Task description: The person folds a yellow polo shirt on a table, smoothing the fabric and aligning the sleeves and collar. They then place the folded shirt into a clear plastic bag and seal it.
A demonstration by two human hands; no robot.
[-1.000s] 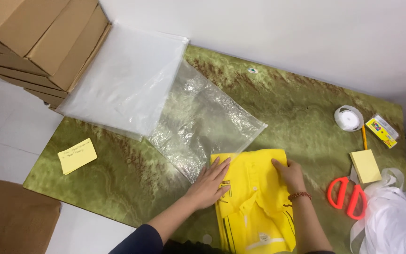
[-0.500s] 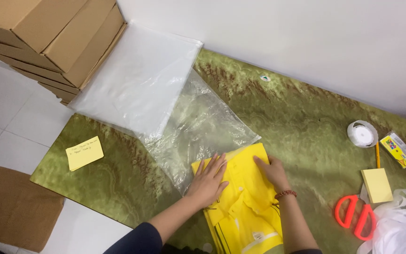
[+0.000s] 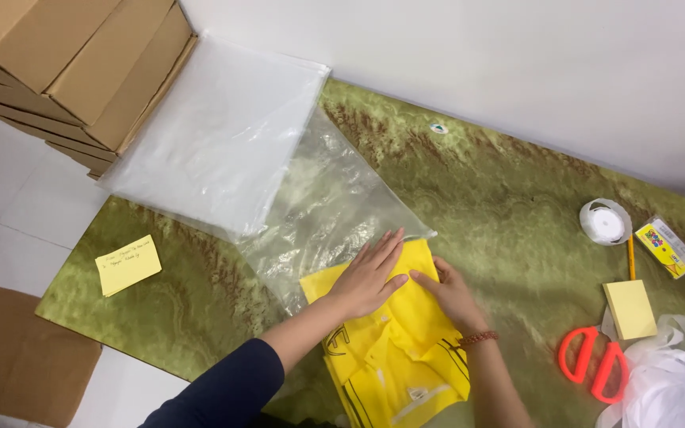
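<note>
My left hand (image 3: 370,273) lies flat, fingers together and extended, palm down on the folded yellow garment (image 3: 394,349). My right hand (image 3: 449,293) rests beside it on the same garment, fingers spread loosely, pressing the fabric rather than gripping it. Neither hand is closed around anything. The garment lies on the green marbled tabletop (image 3: 501,206) near its front edge, with its far end at the mouth of a clear plastic bag (image 3: 327,214); the bag lies crumpled toward the tabletop's middle. A larger stack of frosted plastic bags (image 3: 216,135) overlaps the clear bag and overhangs the tabletop's far-left corner. A yellow paper note (image 3: 127,264) lies near the left edge. Toward the right edge: a roll of white ribbon (image 3: 606,222), a small yellow box (image 3: 663,246), a pencil (image 3: 631,257), a yellow sticky-note pad (image 3: 630,309), orange-handled scissors (image 3: 593,363), and loose white ribbon (image 3: 667,388). Cardboard boxes (image 3: 57,63) are stacked beyond the far-left corner.
</note>
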